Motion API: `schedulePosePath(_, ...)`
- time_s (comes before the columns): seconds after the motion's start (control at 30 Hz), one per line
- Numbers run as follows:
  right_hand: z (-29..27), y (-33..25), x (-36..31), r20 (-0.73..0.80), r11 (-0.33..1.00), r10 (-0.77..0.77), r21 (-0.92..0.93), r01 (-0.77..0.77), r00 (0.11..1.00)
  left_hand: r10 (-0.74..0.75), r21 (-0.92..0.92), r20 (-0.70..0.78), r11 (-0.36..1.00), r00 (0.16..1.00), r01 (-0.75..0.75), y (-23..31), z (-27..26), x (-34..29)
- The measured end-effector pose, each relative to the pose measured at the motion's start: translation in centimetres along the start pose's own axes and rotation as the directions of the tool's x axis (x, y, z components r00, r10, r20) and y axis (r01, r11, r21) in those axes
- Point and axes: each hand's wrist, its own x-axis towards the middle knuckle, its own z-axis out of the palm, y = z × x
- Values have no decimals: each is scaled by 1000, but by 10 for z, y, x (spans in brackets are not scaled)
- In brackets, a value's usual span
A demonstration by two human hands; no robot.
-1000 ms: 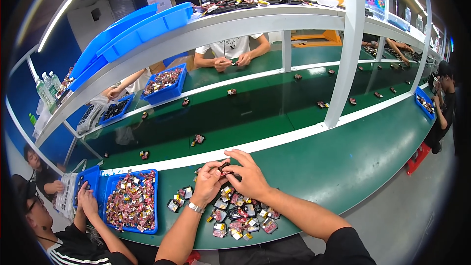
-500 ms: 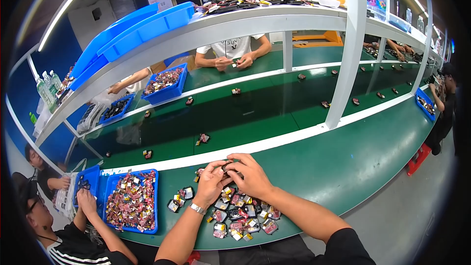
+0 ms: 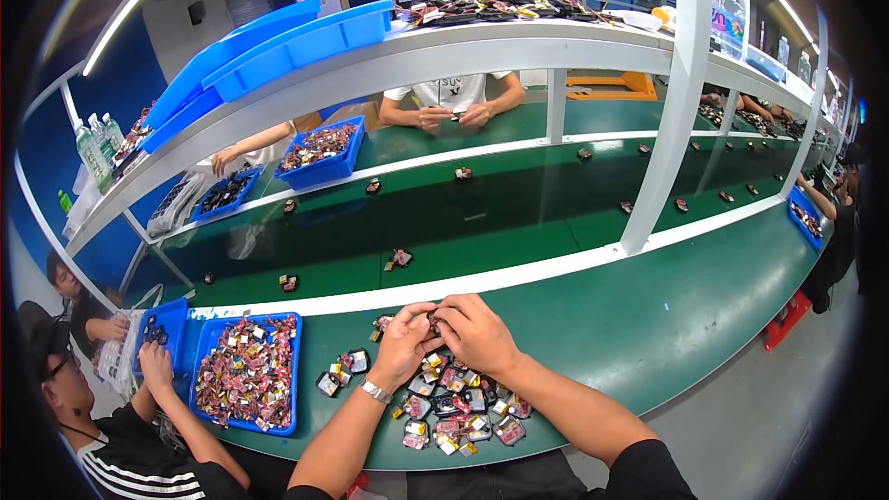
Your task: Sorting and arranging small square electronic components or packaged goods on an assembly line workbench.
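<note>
My left hand (image 3: 404, 349) and my right hand (image 3: 479, 341) meet above the green bench. Their fingertips close around a small dark casing with circuit parts (image 3: 432, 321), mostly covered by the fingers. Just below lies a pile of small black casings (image 3: 456, 405) with red boards and silver-and-yellow battery cells. To the left of my left wrist, which wears a metal watch band, sits a small group of similar casings (image 3: 341, 371). Another casing (image 3: 381, 326) rests right beside my left hand.
A blue bin (image 3: 297, 378) full of red-and-white parts stands left, beside a seated co-worker (image 3: 120, 435). Beyond a white rail (image 3: 370, 301) runs a green conveyor (image 3: 491, 241) carrying spaced casings. A grey post (image 3: 662, 139) rises on the right. Across the belt a person (image 3: 454, 106) works.
My fingers have shifted around the casing, with the right hand tilted differently. The whole view has moved slightly. The pile by my wrists looks the same.
</note>
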Motion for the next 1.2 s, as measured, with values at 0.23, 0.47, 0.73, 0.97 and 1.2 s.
schedulePosePath(0.23,6,2,-4,-24,999,40,16,-39,999,11,50,-38,999,999,-9,0,3,1)
schedulePosePath(0.47,7,-1,-2,-45,979,136,160,-128,990,75,242,-128,969,989,-42,-5,6,1)
schedulePosePath(0.73,10,9,-4,61,882,356,307,-357,933,103,411,-89,910,991,-58,-6,4,1)
schedulePosePath(0.97,1,10,-4,-24,988,116,103,-113,993,57,182,1,982,998,-56,-4,1,1)
schedulePosePath(1.2,3,9,-2,-1,996,-21,-91,20,1000,43,171,-16,984,999,-39,-4,3,2)
